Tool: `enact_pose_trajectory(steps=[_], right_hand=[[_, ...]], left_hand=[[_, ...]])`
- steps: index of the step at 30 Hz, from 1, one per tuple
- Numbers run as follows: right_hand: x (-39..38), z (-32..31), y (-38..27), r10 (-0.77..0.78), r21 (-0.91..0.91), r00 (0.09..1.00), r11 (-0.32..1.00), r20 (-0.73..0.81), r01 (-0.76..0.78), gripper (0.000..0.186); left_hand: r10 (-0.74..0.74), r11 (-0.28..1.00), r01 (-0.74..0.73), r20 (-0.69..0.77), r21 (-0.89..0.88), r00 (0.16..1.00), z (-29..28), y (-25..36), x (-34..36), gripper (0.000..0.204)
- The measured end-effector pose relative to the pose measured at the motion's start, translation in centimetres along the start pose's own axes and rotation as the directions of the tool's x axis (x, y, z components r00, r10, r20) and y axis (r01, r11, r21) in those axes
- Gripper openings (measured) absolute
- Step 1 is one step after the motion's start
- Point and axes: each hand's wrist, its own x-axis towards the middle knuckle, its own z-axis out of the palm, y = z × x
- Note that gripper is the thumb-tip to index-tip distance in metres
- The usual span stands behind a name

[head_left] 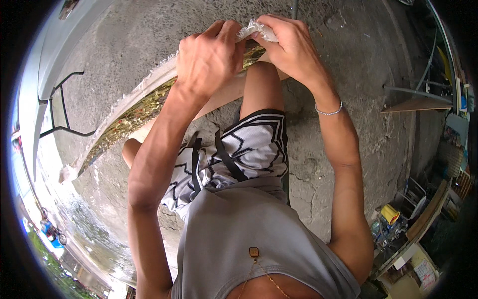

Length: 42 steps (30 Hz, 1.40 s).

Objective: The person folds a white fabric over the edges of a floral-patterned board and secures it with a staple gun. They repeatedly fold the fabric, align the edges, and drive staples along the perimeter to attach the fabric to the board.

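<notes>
A long panel of gold and brown patterned fabric (134, 112) with a pale frayed border (149, 82) slants across my front, from the lower left up to my hands. My left hand (209, 55) is closed on its upper end, with the fingers curled over the frayed border. Beside it, my right hand (289, 45) pinches a bunched white frayed end (256, 32) between thumb and fingers. The two hands are close together, with the white bunch bridging them. Part of the panel is hidden behind my left hand and forearm.
My bent knee (262, 79) is just below the hands. Rough, cracked concrete (313, 149) lies all around. A black metal frame (64, 107) stands at the left near a pale vehicle-like body (50, 65). At the right are a board on metal legs (418, 105) and a yellow container (390, 214) among clutter.
</notes>
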Motion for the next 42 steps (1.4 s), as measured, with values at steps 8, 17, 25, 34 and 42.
enact_pose_trajectory(steps=[8,17,25,34,42], right_hand=[[0.0,0.5,-0.7,0.059,0.003,0.998,0.998,-0.034,-0.059,0.013],[1.0,-0.2,-0.3,0.267,0.055,0.939,0.957,0.218,-0.285,0.021],[3.9,-2.7,-1.8,0.599,0.043,0.516,0.626,0.612,-0.778,0.011],[3.3,-0.9,1.7,0.551,0.105,0.601,0.681,0.579,-0.725,0.022],[3.9,-2.7,-1.3,0.282,-0.240,0.873,0.950,0.398,-0.198,0.018]], left_hand=[[-0.091,0.996,0.091,-0.002,-0.027,0.996,0.0,0.5,0.2,0.018],[-0.236,0.967,0.239,0.051,-0.088,0.971,-0.5,1.2,0.3,0.017],[-0.407,0.864,0.477,0.329,-0.164,0.852,-1.1,0.8,0.9,0.026],[-0.407,0.817,0.547,0.492,-0.181,0.770,-0.5,-0.8,1.7,0.036],[-0.422,0.762,0.609,0.546,-0.220,0.724,0.4,-0.7,1.3,0.034]])
